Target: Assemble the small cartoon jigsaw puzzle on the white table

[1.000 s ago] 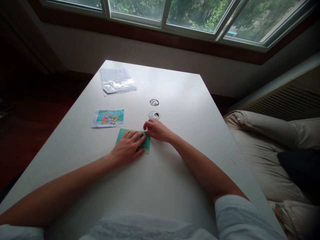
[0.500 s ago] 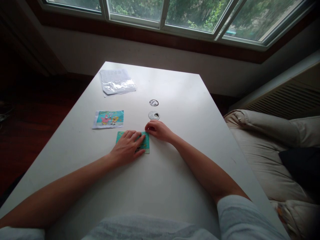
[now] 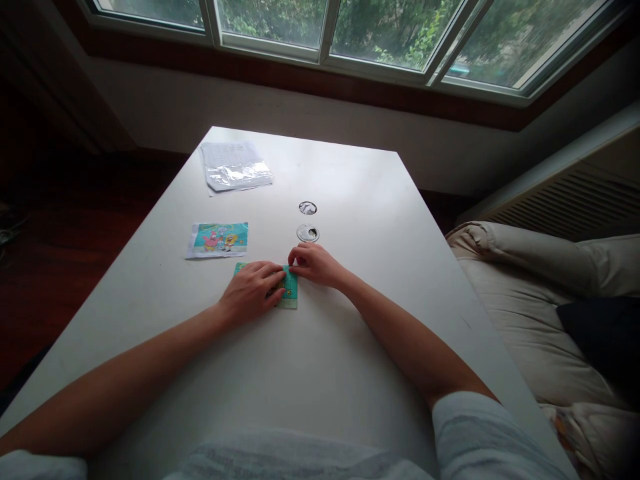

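A small teal cartoon picture (image 3: 291,293), perhaps a jigsaw, lies flat on the white table (image 3: 320,373) in front of me. My left hand (image 3: 253,293) rests palm down over its left and middle parts, fingers stretched out, so much of the picture is hidden. At its upper right corner is my right hand (image 3: 314,263), thumb and fingertips pinched together. What those fingertips hold, if anything, is too small to make out. Beyond my left hand lies a sheet (image 3: 220,240) printed with pink and yellow cartoon figures on teal.
Papers in a clear plastic sleeve (image 3: 236,167) lie at the table's far left. Two round inserts, a nearer one (image 3: 306,233) and a farther one (image 3: 308,208), are set in the tabletop. A beige sofa (image 3: 505,293) stands along the right side, and windows (image 3: 380,33) are ahead.
My left hand has slid slightly left, and its fingers are closer together, uncovering more of the picture's right part. My right hand has shifted slightly left and towards me at the corner.
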A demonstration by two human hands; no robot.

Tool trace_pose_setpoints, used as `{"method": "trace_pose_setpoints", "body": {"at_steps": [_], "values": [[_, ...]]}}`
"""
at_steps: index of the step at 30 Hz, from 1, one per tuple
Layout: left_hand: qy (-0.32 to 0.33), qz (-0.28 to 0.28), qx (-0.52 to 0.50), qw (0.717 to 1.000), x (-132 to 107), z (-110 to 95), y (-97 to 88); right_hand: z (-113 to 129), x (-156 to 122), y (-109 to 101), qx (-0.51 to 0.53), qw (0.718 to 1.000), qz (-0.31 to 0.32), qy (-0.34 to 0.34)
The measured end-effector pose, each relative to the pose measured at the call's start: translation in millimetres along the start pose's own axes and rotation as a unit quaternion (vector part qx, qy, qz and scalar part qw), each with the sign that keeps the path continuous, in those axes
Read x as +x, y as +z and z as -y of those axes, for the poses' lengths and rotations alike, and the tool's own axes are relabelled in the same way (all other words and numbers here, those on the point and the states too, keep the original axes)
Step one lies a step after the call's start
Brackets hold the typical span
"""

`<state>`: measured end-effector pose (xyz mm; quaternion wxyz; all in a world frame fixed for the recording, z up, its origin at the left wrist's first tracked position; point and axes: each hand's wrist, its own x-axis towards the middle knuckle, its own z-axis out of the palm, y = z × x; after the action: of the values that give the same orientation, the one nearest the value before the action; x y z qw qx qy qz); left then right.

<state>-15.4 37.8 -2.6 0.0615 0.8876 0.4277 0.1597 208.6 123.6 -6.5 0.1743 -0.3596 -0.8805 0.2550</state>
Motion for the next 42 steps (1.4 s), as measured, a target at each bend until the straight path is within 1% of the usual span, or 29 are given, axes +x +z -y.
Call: {"method": "trace_pose_setpoints", "body": {"at_steps": [4, 8, 15, 23, 27, 31, 33, 34, 36, 39, 42], "values": [[0.006, -0.008, -0.006, 1.000, -0.5, -1.3, 1.3, 3.2, 1.6, -0.1, -0.025, 0.999, 0.017, 0.024], [0.006, -0.003, -0.009, 1.000, 0.4, -4.4, 0.7, 6.3, 0.2, 1.1, -0.040, 0.998, 0.020, 0.043], [0.004, 0.004, 0.005, 1.000, 1.7, -7.5, 1.1, 13.3, -7.0, 4.8, -0.062, 0.995, -0.021, 0.074], [-0.002, 0.009, 0.012, 1.000, 3.8, -6.0, 3.6, 14.5, -2.9, 15.1, -0.087, 0.991, -0.059, 0.087], [-0.016, -0.026, -0.034, 0.999, -1.7, 4.0, 4.6, 15.1, -6.4, 20.2, -0.114, 0.986, -0.087, 0.086], [-0.080, -0.110, -0.041, 0.990, -8.6, 17.2, 1.3, 28.4, -23.5, 26.8, -0.144, 0.981, -0.104, 0.079], [-0.093, -0.137, -0.034, 0.986, -10.3, 21.2, 0.5, 41.2, -37.0, 32.7, -0.166, 0.981, -0.090, 0.048], [-0.095, -0.142, -0.030, 0.985, -10.6, 22.4, 0.6, 48.2, -44.1, 36.0, -0.175, 0.982, -0.073, 0.024], [-0.097, -0.142, -0.022, 0.985, -10.7, 23.5, 1.4, 60.4, -57.3, 41.9, -0.188, 0.982, -0.016, -0.022], [-0.101, -0.140, -0.016, 0.985, -10.9, 23.8, 2.9, 68.4, -70.8, 43.9, -0.191, 0.980, 0.050, -0.036], [-0.099, -0.142, -0.020, 0.985, -12.3, 22.9, 4.0, 61.1, -77.1, 36.5, -0.191, 0.978, 0.083, -0.029]]}}
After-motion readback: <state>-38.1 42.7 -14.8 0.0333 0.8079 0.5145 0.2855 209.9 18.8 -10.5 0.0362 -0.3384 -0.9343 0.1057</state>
